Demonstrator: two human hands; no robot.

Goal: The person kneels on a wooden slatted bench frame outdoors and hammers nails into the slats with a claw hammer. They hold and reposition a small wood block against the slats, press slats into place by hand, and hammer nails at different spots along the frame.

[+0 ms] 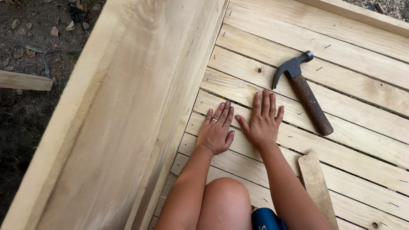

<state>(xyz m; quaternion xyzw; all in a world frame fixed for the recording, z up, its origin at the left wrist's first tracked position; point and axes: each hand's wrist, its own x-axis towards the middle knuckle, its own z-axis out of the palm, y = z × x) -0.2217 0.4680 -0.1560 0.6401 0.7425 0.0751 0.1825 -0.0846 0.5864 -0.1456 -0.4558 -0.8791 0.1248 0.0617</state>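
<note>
Both hands lie flat, palms down, on the pale wooden slats, fingers spread and holding nothing. The left hand, with a ring on one finger, sits just beside the tall wooden side board; the right hand is close to its right. A hammer lies untouched further right, near a loose wood scrap

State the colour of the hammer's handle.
Dark reddish-brown wood, under a dark grey metal head; the hammer shows in the head view.
</note>
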